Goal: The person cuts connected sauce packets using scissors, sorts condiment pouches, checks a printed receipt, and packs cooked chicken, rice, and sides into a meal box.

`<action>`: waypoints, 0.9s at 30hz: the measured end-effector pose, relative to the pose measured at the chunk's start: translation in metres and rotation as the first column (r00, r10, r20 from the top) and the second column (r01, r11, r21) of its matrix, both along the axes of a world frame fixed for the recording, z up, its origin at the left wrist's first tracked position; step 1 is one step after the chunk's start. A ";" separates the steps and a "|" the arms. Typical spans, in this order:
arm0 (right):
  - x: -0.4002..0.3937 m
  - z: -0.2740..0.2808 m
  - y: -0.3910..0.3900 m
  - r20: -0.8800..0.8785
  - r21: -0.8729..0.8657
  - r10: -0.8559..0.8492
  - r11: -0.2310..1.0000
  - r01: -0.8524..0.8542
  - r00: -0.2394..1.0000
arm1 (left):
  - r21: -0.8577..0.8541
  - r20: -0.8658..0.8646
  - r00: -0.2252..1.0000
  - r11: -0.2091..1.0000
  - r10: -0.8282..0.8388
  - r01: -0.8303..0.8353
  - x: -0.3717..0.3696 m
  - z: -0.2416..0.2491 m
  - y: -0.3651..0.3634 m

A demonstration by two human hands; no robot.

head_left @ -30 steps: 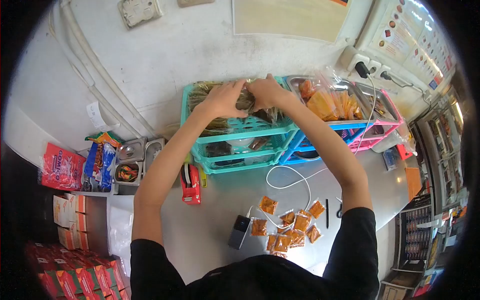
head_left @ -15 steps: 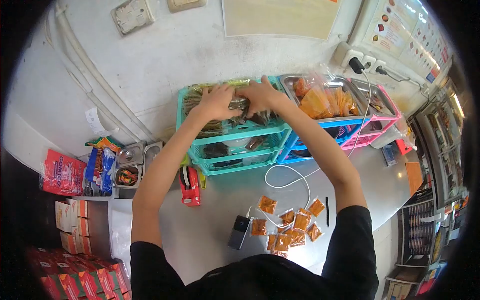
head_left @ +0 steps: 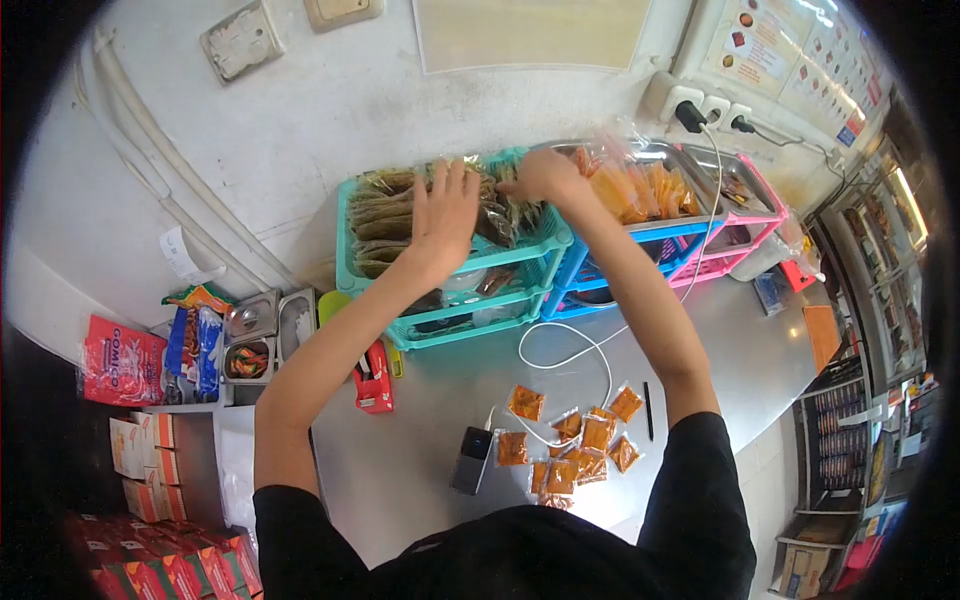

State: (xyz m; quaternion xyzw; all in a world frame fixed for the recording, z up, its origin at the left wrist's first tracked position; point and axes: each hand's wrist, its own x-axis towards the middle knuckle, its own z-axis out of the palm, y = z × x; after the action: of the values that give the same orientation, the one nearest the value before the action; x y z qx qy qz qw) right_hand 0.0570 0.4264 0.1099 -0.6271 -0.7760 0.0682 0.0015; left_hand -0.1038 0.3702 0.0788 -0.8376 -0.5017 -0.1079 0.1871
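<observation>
My left hand (head_left: 447, 215) is held over the teal basket (head_left: 347, 262), its fingers stretched out and spread with nothing in them. Beneath it, rows of flat clear packets (head_left: 380, 228) with dark green-brown contents fill the basket's top tier. At the basket's right end is my right hand (head_left: 552, 177), its fingers curled beside the packets there. What they hold, if anything, is hidden. Darker packets (head_left: 494, 222) lie between the two hands. The lower tier holds more dark packets and a whitish item, partly covered by my left arm.
Orange packets (head_left: 655, 190) fill a metal tray on the blue rack (head_left: 590, 262), right of the basket. Small orange sachets (head_left: 560, 475), a phone (head_left: 471, 461) on a white cable, a black pen (head_left: 648, 411) and a red tape dispenser (head_left: 374, 380) lie on the metal table (head_left: 400, 490).
My left hand has lifted off the packets and its fingers have straightened. The right hand has shifted toward the basket's right end and curled. The view has moved slightly.
</observation>
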 end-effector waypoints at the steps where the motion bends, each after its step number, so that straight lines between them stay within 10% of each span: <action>1: -0.006 -0.011 0.000 0.050 0.056 -0.066 0.996 0.063 0.997 | 0.002 -0.003 0.999 0.999 -0.038 0.038 0.004 0.001 -0.003; 7: -0.050 -0.042 0.000 0.105 0.220 -0.397 0.903 0.368 0.912 | -0.163 0.131 0.939 0.928 -0.317 0.335 -0.005 -0.016 0.000; 14: -0.056 -0.049 0.000 -0.003 0.454 -0.513 0.764 0.459 0.858 | -0.227 -0.028 0.992 0.967 -0.125 0.116 -0.002 -0.006 0.014; 20: -0.054 -0.057 -0.015 0.066 0.523 -0.342 0.812 0.259 0.937 | -0.162 -0.078 0.988 0.980 -0.134 0.120 -0.006 -0.018 0.016; 27: -0.014 -0.030 0.006 -0.300 0.344 -0.118 0.912 0.223 0.946 | -0.309 -0.043 0.967 0.924 -0.251 0.226 -0.024 -0.015 0.025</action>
State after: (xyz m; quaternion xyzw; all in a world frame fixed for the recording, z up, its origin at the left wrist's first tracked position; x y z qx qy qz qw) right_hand 0.0433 0.4327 0.0803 -0.6656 -0.7088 0.0048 0.2337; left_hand -0.1280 0.3953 0.0642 -0.9148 -0.3987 -0.0180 0.0629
